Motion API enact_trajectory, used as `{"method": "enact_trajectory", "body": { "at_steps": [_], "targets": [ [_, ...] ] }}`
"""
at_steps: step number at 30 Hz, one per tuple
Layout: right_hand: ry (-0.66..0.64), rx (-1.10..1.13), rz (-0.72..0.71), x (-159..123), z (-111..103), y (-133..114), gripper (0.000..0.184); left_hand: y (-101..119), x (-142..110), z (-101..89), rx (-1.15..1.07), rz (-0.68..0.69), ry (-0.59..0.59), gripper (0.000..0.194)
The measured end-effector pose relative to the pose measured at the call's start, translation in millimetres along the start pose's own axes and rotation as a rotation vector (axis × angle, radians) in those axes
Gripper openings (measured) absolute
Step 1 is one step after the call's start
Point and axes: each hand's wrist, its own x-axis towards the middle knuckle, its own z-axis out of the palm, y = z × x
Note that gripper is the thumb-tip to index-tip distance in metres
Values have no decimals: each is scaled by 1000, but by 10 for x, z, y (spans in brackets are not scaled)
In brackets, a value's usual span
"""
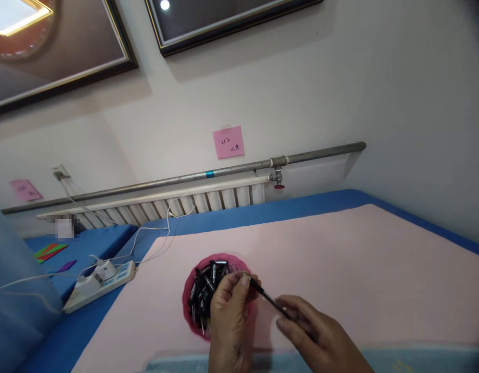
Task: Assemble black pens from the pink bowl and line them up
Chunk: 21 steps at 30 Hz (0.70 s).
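My left hand point(228, 318) and my right hand point(315, 334) hold the two ends of one thin dark pen-like rod point(267, 298) just above the table. The left fingers pinch its upper end, over a pink bowl point(187, 299). Several small dark pen parts point(204, 290) fill that bowl. The right fingers are closed round the rod's lower end. The bowl sits on a pink mat point(340, 259) and my left hand covers part of it.
A white power strip point(101, 284) with plugs and white cables lies on the blue table cover point(263, 210) at the left. A radiator point(193, 202) and a grey pipe point(224, 171) run along the wall behind. A pink note point(228, 141) is stuck on the wall.
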Motion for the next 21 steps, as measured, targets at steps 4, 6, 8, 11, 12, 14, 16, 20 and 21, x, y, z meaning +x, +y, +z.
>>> {"method": "enact_trajectory", "body": {
  "at_steps": [4,6,8,11,12,14,16,20,21],
  "targets": [
    [115,-144,-38,-15,-1,9,15,13,9,-14,-16,1,16,25],
    [45,-86,-7,-16,-8,3,25,24,2,-12,-26,2,2,24],
    [-30,-23,37,-10,-12,-1,28,35,-6,-7,-40,10,1,23],
    [9,-106,5,0,-12,7,16,45,-13,-2,-53,18,24,23],
    [31,-155,-23,0,-13,11,14,46,-14,-2,-53,21,24,23],
    [43,-213,-59,-6,-17,15,14,48,-14,-4,-47,20,8,22],
    [18,-202,-68,-13,-24,7,19,48,-12,-7,-42,19,-22,20],
    [-32,-63,-32,-18,-29,-34,19,56,-6,-11,-41,31,-46,18],
    [-51,-7,-5,-18,-25,-43,19,61,-5,-12,-41,33,-50,18]
  ]
}}
